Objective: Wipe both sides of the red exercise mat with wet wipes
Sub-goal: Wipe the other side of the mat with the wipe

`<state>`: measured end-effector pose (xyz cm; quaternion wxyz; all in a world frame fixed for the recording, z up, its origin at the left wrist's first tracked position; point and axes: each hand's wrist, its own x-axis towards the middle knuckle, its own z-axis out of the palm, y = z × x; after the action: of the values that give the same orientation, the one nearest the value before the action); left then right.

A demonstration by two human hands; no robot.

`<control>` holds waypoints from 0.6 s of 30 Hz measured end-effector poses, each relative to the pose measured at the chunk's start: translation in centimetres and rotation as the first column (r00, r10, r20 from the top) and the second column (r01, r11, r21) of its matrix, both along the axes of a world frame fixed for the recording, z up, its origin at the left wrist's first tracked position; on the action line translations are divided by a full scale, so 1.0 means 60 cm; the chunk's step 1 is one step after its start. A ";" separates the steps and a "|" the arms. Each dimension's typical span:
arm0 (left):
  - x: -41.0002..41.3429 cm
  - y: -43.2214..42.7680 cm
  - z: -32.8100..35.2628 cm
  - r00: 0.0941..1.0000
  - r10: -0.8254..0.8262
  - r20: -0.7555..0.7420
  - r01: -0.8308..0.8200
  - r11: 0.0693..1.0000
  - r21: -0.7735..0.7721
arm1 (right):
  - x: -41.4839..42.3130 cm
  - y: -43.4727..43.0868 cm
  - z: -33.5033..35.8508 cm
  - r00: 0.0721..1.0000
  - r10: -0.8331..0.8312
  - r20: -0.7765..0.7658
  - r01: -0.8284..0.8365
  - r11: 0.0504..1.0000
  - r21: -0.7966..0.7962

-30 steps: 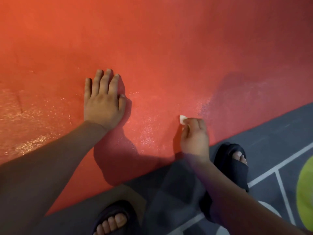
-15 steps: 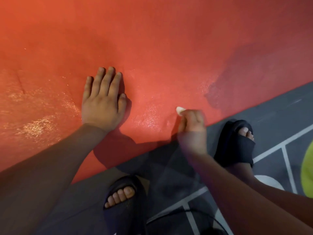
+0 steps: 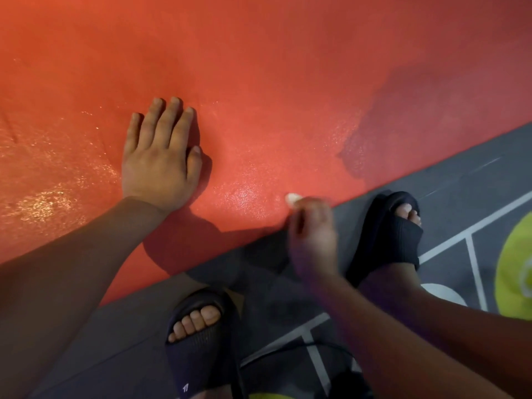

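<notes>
1. Dark grey floor (image 3: 460, 174) with white painted lines at the lower right; spread over it, filling the upper and left part of the view, red textured exercise mat (image 3: 259, 67), near edge running diagonally.
2. Glistening wet patches on the mat, left of and between the hands; a darker area towards the right.
3. Left hand (image 3: 161, 156) pressing flat on the mat, palm down, fingers straight and close together, holding nothing.
4. Right hand (image 3: 312, 234), blurred, fingers curled around a small wad of white wet wipe (image 3: 292, 198), pinching it; wipe touching the mat right at the near edge.
5. Two feet in black open-toed slide sandals on the floor just beside the mat edge: left sandal (image 3: 198, 341) below the hands, right sandal (image 3: 391, 234) just right of the right hand.
6. At the right border, part of a yellow-green round object (image 3: 515, 269); near it a white rounded object (image 3: 443, 293), partly hidden by the right forearm.
</notes>
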<state>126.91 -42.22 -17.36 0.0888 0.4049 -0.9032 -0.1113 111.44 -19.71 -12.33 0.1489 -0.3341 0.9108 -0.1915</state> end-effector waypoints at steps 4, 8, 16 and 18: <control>0.001 0.000 0.001 1.000 -0.009 0.001 0.009 1.000 0.009 | 0.119 -0.014 0.013 0.871 0.449 0.201 -0.438 0.894 -0.097; 0.003 -0.002 0.001 1.000 -0.020 -0.006 0.020 1.000 0.016 | -0.004 -0.003 0.011 0.979 0.192 0.067 -0.189 0.981 -0.046; 0.009 -0.007 0.004 0.999 -0.046 0.005 0.046 0.999 0.029 | 0.088 -0.028 0.003 0.991 0.102 0.086 -0.097 0.994 -0.057; 0.022 -0.009 0.003 0.996 -0.084 0.007 0.083 0.996 0.020 | 0.134 -0.044 0.004 0.909 0.392 0.144 -0.384 0.920 -0.081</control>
<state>128.23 -42.74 -17.18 0.0766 0.3681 -0.9185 -0.1224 119.48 -22.38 -12.07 0.2468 -0.4958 0.8065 -0.2069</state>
